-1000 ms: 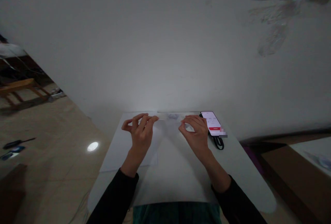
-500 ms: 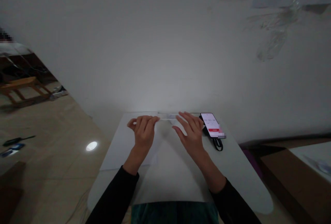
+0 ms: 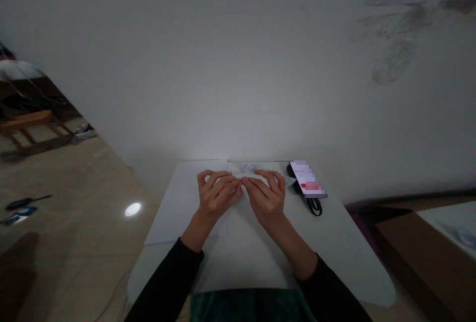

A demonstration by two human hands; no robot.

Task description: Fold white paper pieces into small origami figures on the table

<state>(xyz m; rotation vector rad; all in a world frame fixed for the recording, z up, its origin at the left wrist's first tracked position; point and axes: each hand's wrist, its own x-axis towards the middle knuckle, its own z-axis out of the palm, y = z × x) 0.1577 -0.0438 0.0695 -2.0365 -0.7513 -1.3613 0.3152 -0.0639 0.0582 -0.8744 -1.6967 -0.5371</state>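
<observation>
My left hand (image 3: pixel 216 194) is closed in a pinch, with its fingertips meeting those of my right hand (image 3: pixel 267 198) above the middle of the table. My right hand is also pinched. Between them they grip a thin white strip, which looks like paper and is mostly hidden by the fingers. A small pale scrap (image 3: pixel 247 168) lies just behind the fingertips. A white pointed piece (image 3: pixel 290 181) shows beside my right hand; whether it joins the strip I cannot tell. White paper sheets (image 3: pixel 171 213) lie under and left of my left hand.
A lit phone (image 3: pixel 305 178) rests on a black object with a looped strap (image 3: pixel 315 207) at the table's right. The white table (image 3: pixel 256 267) stands against a wall (image 3: pixel 238 74). A brown box (image 3: pixel 420 252) is at far right, a wooden stool (image 3: pixel 33 122) at far left.
My right hand has moved left and closed from spread fingers into a pinch. My left hand has shifted slightly right, so the fingertips now meet over the strip.
</observation>
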